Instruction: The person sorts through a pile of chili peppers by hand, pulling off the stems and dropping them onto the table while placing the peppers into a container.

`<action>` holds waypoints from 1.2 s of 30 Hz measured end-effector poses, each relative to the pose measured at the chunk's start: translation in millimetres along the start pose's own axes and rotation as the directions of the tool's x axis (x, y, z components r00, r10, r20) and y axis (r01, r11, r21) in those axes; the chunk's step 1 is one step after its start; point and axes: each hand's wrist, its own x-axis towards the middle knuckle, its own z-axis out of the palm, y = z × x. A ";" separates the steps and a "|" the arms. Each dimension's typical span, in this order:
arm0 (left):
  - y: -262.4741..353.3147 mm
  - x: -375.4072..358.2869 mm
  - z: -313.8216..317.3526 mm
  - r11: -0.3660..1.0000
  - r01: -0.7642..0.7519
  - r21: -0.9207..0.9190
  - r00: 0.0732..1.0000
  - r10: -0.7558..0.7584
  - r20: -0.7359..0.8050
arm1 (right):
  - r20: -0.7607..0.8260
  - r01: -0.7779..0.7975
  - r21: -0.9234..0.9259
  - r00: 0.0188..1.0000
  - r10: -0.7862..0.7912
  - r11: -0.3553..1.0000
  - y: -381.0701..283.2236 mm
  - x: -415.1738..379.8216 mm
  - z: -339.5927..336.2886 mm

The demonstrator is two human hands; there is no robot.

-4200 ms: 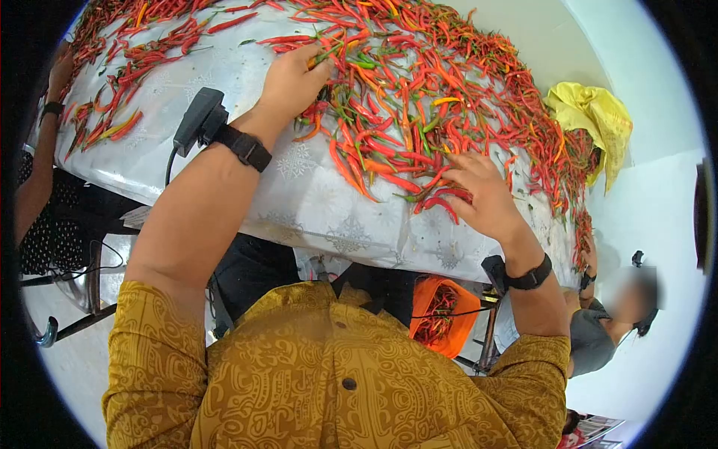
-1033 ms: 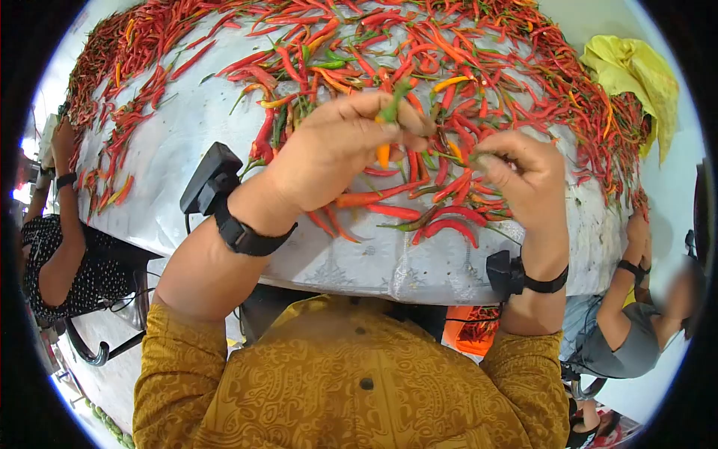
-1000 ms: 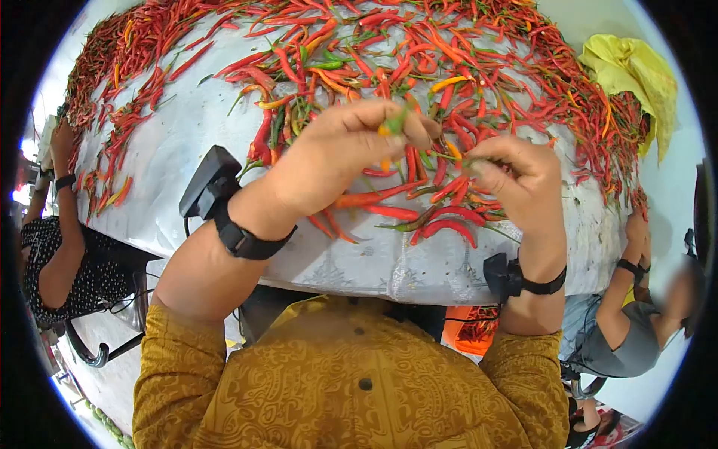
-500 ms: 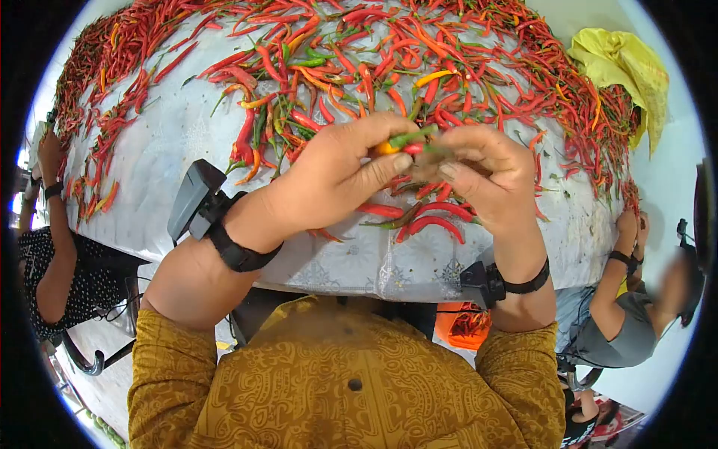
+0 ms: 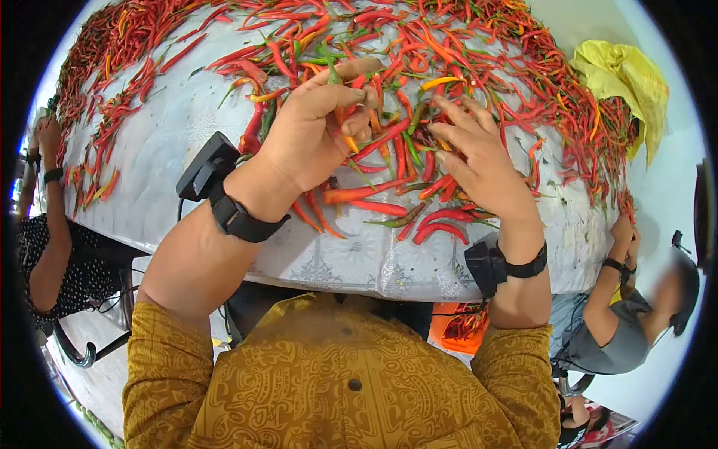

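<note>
My left hand (image 5: 318, 127) is closed around a few chili peppers. A green stem (image 5: 330, 69) sticks up above its thumb, and an orange tip (image 5: 350, 142) points down below the curled fingers. To its right, my right hand (image 5: 479, 153) hangs low over the loose red chilies with its fingers spread, fingertips right at the peppers. Between the hands lies a scatter of chili peppers (image 5: 389, 138), mostly red with some green and orange. Several red chilies (image 5: 441, 232) rest nearer the table edge.
Large heaps of chilies (image 5: 112, 45) cover the far and side parts of the patterned tablecloth (image 5: 329, 262). A yellow sack (image 5: 621, 82) stands at the right. Below the edge is an orange container (image 5: 460, 340) with chilies. One person (image 5: 628, 329) sits right, another (image 5: 52, 254) left.
My hands were together holding peppers and have moved apart. The left went up and left with chilies in it; the right opened over the pile. More chilies lie between the hands.
</note>
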 end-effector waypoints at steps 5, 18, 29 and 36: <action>-3.6 1.7 1.9 1.000 0.021 0.012 1.000 -0.021 -0.019 | 0.014 0.010 0.004 1.000 -0.010 1.000 0.9 1.0 3.6; -4.9 0.6 1.0 0.984 0.033 0.173 0.998 -0.043 0.053 | -0.352 0.060 0.710 0.893 0.280 0.701 3.6 0.5 -5.4; -8.6 -0.8 6.5 0.911 0.014 0.412 1.000 -0.015 0.000 | -0.256 0.252 0.967 0.945 0.205 0.048 0.0 0.8 -4.7; -9.5 1.0 0.1 0.910 0.003 0.414 0.999 -0.022 0.040 | -0.179 0.210 0.971 0.957 0.228 -0.119 -0.9 1.3 -8.9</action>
